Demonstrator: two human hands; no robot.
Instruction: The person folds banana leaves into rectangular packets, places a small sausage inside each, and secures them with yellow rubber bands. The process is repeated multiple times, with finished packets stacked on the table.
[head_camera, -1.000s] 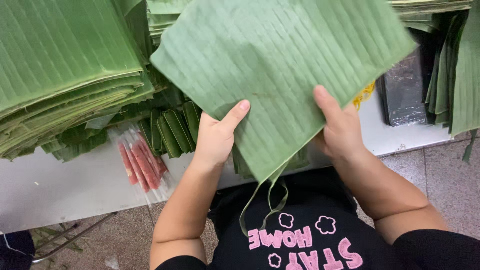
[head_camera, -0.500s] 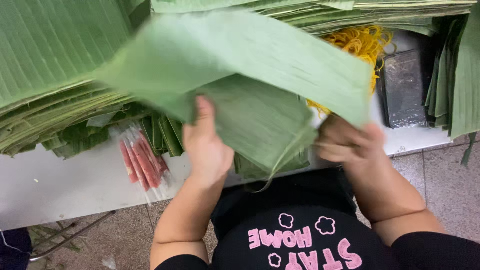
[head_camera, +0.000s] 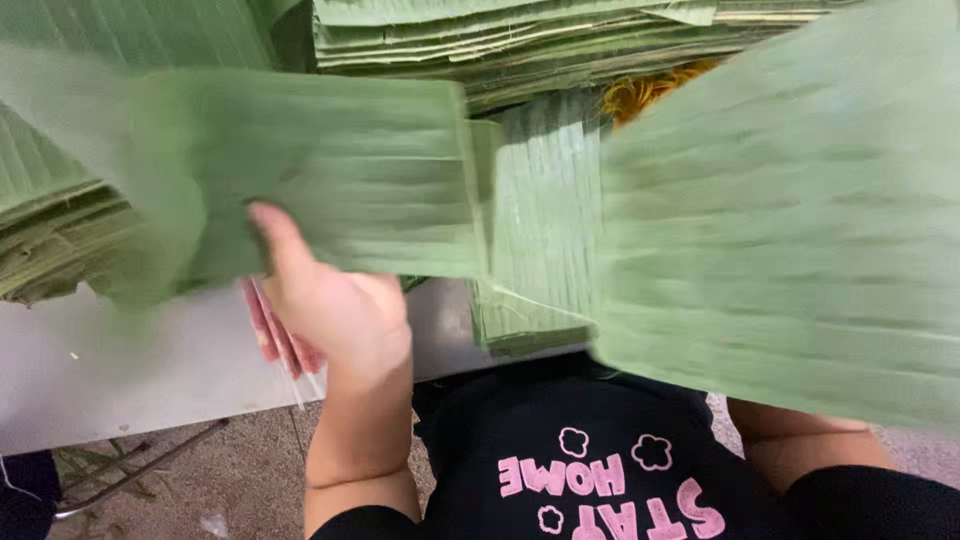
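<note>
Two banana leaf pieces in the air, both motion-blurred. Left hand (head_camera: 335, 310), centre-left of frame, grip pinching the left leaf piece (head_camera: 320, 180) by its lower edge, thumb up against the leaf face. Right leaf piece (head_camera: 790, 250) fills the right half of frame and hides the right hand; only the forearm (head_camera: 800, 445) shows lower right, so can't tell that grip.

Stacked leaves (head_camera: 540, 40) at top centre, more at far left. Pink sticks (head_camera: 270, 330) on the white worktop (head_camera: 130, 370) just behind the left hand.

To do it well, probably: keep pinches near the edges, pull along the ribs, avoid tearing across.
</note>
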